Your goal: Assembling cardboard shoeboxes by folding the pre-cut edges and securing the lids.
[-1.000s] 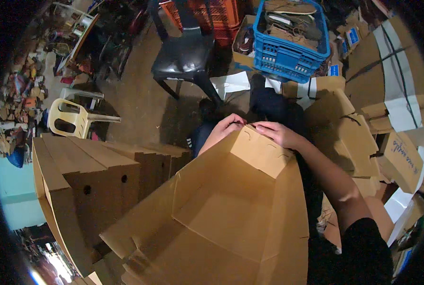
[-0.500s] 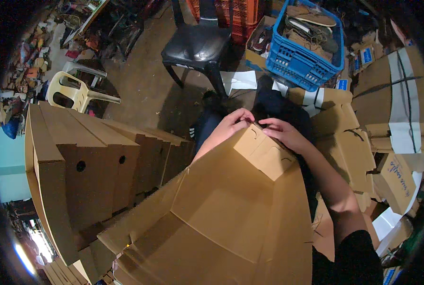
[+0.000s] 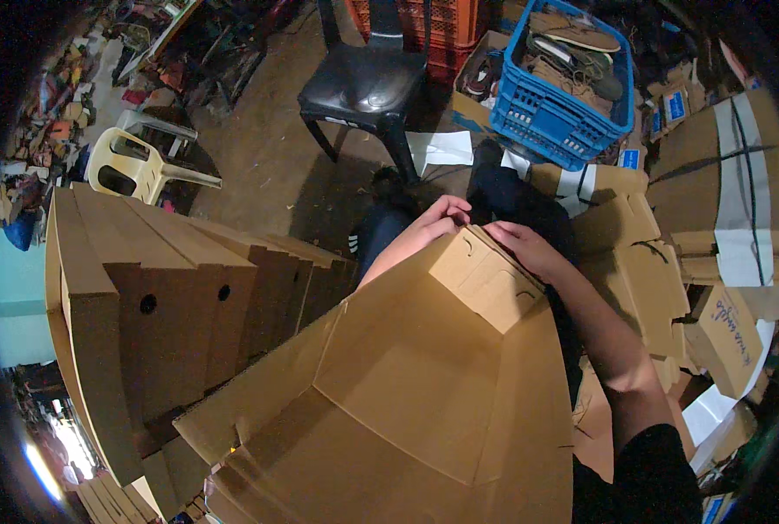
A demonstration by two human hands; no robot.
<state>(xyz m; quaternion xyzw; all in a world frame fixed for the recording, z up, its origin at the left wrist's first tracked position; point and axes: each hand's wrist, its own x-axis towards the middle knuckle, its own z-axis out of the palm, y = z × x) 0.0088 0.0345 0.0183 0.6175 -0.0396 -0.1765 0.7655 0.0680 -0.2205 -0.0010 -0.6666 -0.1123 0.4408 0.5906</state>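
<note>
Crate (image 3: 551, 122), blue: shoes (image 3: 581, 37) | open box (image 3: 407, 410): left hand (image 3: 431, 225), right hand (image 3: 523, 247) at rim (image 3: 473, 230), grip unclear

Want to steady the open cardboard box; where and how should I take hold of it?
Probably at the far end wall of the open cardboard box, beside the left hand and right hand. Come from its outer side, over the top edge: it looks folded and slotted, so likely stiffer, whereas the near-left corner gapes.
</note>
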